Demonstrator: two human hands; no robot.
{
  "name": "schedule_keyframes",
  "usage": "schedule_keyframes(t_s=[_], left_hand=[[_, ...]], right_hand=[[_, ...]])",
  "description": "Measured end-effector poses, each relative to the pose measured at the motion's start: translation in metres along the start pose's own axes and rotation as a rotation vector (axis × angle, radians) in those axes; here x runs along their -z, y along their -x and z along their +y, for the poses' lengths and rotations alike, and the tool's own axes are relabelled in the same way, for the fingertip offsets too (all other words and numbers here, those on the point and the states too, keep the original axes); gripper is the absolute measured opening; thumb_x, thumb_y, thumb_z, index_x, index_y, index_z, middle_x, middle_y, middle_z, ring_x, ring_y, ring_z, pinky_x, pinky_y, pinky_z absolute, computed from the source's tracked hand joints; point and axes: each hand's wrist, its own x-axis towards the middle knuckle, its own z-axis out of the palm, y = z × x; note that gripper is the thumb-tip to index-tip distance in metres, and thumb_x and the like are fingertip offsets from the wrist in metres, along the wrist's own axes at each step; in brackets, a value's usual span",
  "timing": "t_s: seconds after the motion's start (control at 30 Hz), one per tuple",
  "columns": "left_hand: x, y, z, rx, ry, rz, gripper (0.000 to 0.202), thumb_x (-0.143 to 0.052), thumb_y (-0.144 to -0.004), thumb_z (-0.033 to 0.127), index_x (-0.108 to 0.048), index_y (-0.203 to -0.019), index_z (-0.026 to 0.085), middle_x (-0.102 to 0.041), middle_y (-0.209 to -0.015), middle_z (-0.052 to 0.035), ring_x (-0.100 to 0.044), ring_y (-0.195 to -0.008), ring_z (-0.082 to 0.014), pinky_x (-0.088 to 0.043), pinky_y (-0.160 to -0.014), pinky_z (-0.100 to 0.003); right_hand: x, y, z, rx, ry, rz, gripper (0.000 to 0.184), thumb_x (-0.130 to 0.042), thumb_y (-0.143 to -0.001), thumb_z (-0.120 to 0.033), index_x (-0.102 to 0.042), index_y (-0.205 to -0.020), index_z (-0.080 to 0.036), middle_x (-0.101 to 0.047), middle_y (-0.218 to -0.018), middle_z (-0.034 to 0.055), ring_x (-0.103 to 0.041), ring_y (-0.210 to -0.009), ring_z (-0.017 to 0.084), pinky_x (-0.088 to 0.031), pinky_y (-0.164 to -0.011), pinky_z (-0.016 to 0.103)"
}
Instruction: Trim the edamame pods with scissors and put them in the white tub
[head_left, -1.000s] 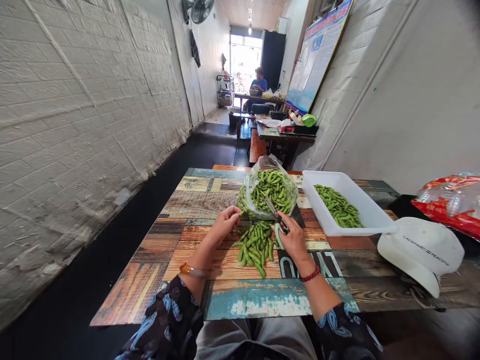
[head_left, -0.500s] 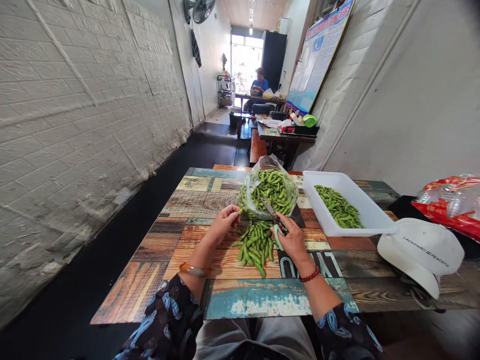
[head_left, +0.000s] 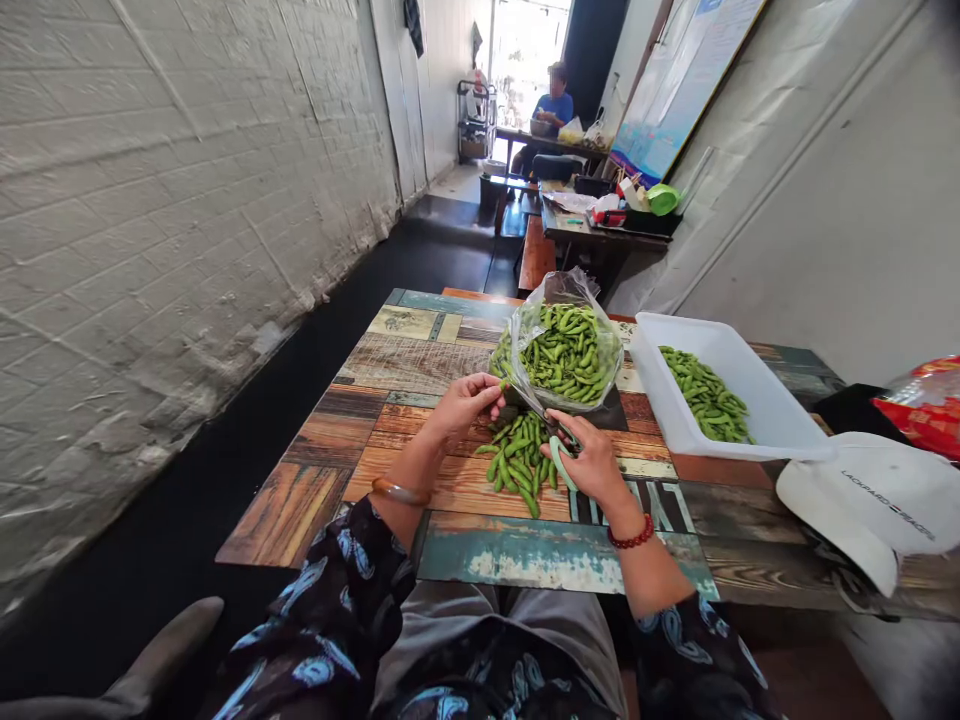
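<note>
My left hand (head_left: 466, 402) pinches a single green bean pod (head_left: 501, 384) by one end, just in front of a clear plastic bag of pods (head_left: 564, 350). My right hand (head_left: 592, 466) grips scissors (head_left: 553, 440) with pale green handles, and the blades point up-left toward the held pod. Between my hands a loose pile of pods (head_left: 519, 458) lies on the patchwork wooden table (head_left: 390, 440). To the right, a white plastic tray (head_left: 757, 410) holds more pods (head_left: 706, 394).
A white cap (head_left: 870, 500) lies at the table's right edge, and a red and clear bag (head_left: 930, 400) sits behind it. A brick wall runs along the left. Farther down the room stand more tables with clutter, and a seated person in blue (head_left: 553, 105).
The camera has tilted down and left, so my lap and sleeves show more. My left hand brought the pod closer to the scissor blades. The right hand keeps its grip on the scissors.
</note>
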Motion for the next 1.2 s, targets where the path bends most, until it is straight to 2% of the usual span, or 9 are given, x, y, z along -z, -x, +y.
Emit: schedule_keyframes(t_s=[0.13, 0.37, 0.57, 0.73, 1.0, 1.2], left_hand=[[-0.004, 0.002, 0.001, -0.025, -0.052, -0.027, 0.043, -0.080, -0.069, 0.046, -0.064, -0.087, 0.011, -0.064, -0.067, -0.0003, -0.055, -0.052, -0.0068, -0.043, -0.053, -0.019], [-0.011, 0.007, 0.008, -0.053, -0.190, -0.081, 0.032, -0.072, -0.077, 0.042, -0.062, -0.081, 0.012, -0.062, -0.067, -0.0006, -0.054, -0.053, -0.0070, -0.040, -0.052, -0.019], [-0.016, 0.010, 0.014, -0.049, -0.282, -0.064, 0.028, -0.069, -0.078, 0.039, -0.059, -0.075, 0.013, -0.060, -0.062, 0.0010, -0.051, -0.049, -0.0059, -0.038, -0.049, -0.018], [-0.015, 0.008, 0.009, 0.002, -0.247, -0.053, 0.031, -0.071, -0.077, 0.040, -0.057, -0.074, 0.013, -0.060, -0.061, 0.0007, -0.052, -0.048, -0.0059, -0.039, -0.047, -0.017], [-0.016, 0.014, 0.002, 0.058, -0.213, -0.002, 0.032, -0.073, -0.076, 0.040, -0.055, -0.075, 0.014, -0.059, -0.058, 0.0025, -0.048, -0.044, -0.0047, -0.036, -0.044, -0.016], [-0.019, 0.016, -0.004, 0.040, -0.216, 0.037, 0.025, -0.069, -0.076, 0.033, -0.052, -0.069, 0.015, -0.056, -0.055, 0.0034, -0.044, -0.043, -0.0038, -0.030, -0.043, -0.017]], right_hand=[[0.001, 0.001, 0.000, -0.012, -0.013, -0.039, 0.048, -0.069, -0.084, -0.038, -0.064, -0.129, -0.023, -0.070, -0.092, 0.0050, -0.065, -0.077, 0.018, -0.056, -0.078, 0.032], [0.004, 0.002, -0.006, -0.047, -0.115, -0.061, 0.047, -0.071, -0.082, -0.037, -0.067, -0.127, -0.024, -0.074, -0.116, 0.0079, -0.071, -0.101, 0.023, -0.057, -0.091, 0.037], [0.005, 0.004, -0.006, -0.060, -0.164, -0.090, 0.045, -0.071, -0.081, -0.036, -0.068, -0.125, -0.024, -0.073, -0.119, 0.0070, -0.072, -0.104, 0.024, -0.058, -0.094, 0.037], [0.005, 0.005, -0.008, -0.047, -0.172, -0.112, 0.047, -0.071, -0.082, -0.035, -0.067, -0.127, -0.022, -0.072, -0.122, 0.0077, -0.070, -0.110, 0.025, -0.057, -0.098, 0.039], [0.004, 0.006, -0.005, -0.032, -0.146, -0.156, 0.047, -0.071, -0.083, -0.037, -0.066, -0.128, -0.023, -0.074, -0.118, 0.0072, -0.073, -0.104, 0.025, -0.058, -0.094, 0.039], [0.006, 0.007, -0.007, -0.039, -0.094, -0.198, 0.049, -0.070, -0.084, -0.041, -0.066, -0.128, -0.021, -0.074, -0.117, 0.0098, -0.072, -0.104, 0.028, -0.057, -0.094, 0.041]])
